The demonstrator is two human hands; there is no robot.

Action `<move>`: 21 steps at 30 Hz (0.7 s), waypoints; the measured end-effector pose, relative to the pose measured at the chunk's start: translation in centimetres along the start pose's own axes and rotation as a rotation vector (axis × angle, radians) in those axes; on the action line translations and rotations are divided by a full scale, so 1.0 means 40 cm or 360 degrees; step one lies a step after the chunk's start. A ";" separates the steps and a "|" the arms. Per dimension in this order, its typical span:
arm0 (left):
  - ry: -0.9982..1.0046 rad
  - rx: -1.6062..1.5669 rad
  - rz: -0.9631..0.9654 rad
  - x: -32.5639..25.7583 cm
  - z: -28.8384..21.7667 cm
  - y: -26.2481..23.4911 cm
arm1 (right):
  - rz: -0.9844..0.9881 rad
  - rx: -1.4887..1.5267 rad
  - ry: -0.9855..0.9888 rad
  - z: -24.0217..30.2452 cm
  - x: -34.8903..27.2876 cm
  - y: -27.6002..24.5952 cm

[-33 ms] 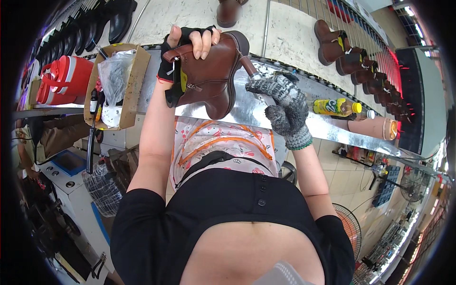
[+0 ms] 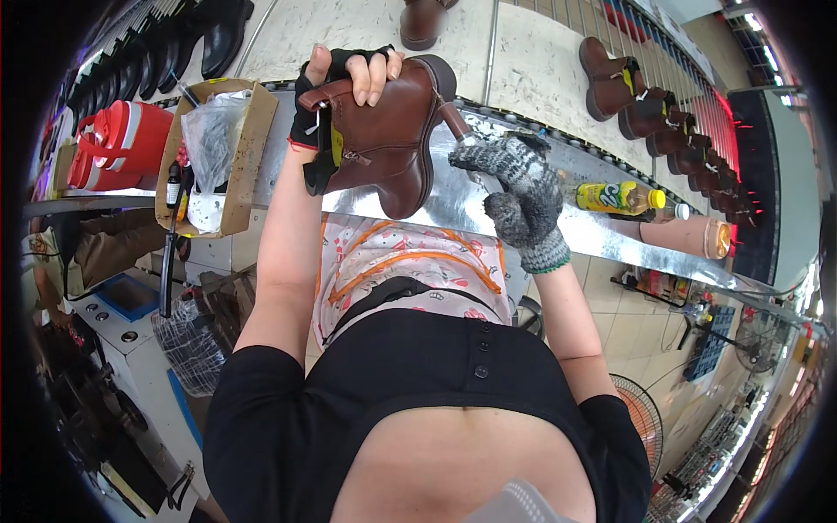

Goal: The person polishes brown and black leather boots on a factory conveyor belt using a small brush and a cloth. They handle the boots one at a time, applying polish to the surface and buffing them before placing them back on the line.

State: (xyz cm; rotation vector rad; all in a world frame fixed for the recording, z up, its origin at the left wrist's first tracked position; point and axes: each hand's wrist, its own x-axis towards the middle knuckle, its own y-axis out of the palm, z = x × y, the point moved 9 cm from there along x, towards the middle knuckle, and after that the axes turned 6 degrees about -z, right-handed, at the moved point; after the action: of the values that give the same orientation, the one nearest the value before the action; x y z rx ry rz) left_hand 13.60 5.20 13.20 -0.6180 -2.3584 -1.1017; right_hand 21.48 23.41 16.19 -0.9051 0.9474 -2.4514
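A brown ankle boot (image 2: 377,131) with a side zip and a yellow patch inside its opening is held up over the metal bench edge. My left hand (image 2: 353,78), in a black fingerless glove, grips it by the shaft, fingers over the leather. My right hand (image 2: 519,187), in a grey knitted glove, is closed around a slim tool (image 2: 453,120) with a brown end and a metal collar. Its brown end is up against or very near the boot's sole edge; contact cannot be made out. The glove hides the rest of the tool.
A cardboard box (image 2: 255,144) with plastic wrap and a red cooler jug (image 2: 118,139) stand left. A yellow-labelled bottle (image 2: 610,197) and a pinkish cup (image 2: 680,235) lie right. Beyond is a pale conveyor (image 2: 536,70) with a row of brown boots (image 2: 606,83); black boots (image 2: 222,39) line the far left.
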 end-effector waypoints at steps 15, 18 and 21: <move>0.0037 -0.0230 -0.0098 -0.044 -0.057 -0.130 | -0.0199 0.0255 -0.0145 -0.038 -0.012 0.148; 0.0048 -0.0263 -0.0109 -0.053 -0.063 -0.153 | -0.0111 0.0339 -0.0075 -0.060 -0.027 0.184; 0.0025 -0.0261 -0.0200 -0.065 -0.071 -0.168 | -0.0158 0.0418 -0.0064 -0.081 -0.041 0.202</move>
State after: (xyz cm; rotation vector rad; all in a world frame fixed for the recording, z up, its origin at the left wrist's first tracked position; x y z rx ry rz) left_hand 12.43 -1.47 9.41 -0.5209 -2.3361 -1.3605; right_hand 21.28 20.06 8.01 -0.9235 0.5609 -2.5527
